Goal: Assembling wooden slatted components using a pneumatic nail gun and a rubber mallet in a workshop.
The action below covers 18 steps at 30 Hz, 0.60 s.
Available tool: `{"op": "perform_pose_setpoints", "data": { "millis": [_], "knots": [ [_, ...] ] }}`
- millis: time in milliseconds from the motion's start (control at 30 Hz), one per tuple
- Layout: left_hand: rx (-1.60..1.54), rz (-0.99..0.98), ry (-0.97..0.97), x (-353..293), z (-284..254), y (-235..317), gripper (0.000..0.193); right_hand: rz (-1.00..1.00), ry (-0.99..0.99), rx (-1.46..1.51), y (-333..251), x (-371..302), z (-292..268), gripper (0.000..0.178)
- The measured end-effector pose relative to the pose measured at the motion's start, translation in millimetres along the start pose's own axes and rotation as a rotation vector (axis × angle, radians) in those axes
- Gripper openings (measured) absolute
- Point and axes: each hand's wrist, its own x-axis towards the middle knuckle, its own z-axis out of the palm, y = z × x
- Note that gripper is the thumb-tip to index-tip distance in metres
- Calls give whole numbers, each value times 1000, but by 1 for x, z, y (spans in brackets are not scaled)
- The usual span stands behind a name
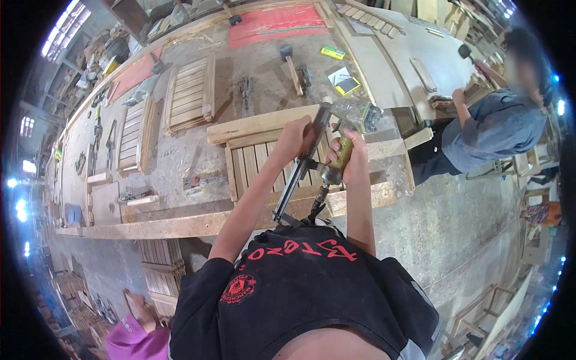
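Head view: at the frame's centre, my right hand (355, 153) wraps its fingers closed around the handle of the nail gun (308, 164). My left hand (295, 138) grips the gun's dark body, fingers curled, their tips hidden. Below the gun, at centre, lies a slatted panel (245, 170). A mallet (293, 74) lies at upper centre; a co-worker (495, 129) is at right.

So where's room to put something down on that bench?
The bench looks bare between three slatted panels, and below the big red sheet, left of a hammer. It's crowded around the left hand, right hand and nail gun.
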Motion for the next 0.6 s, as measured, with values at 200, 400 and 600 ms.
{"op": "perform_pose_setpoints", "data": {
  "millis": [200, 400, 600],
  "knots": [
    [-376, -451, -25, -6, 32, -21, 29, 55, -62, 162, 0, 17, -26, 25],
    [-349, -594, -231, 3, 48, -58, 43, 134, -43, 240, 16, 38, -48, 37],
    [-108, -675, -449, 0, 23, -49, 47, 204, -5, 377, 33, 59, -79, 35]
  ]
}}
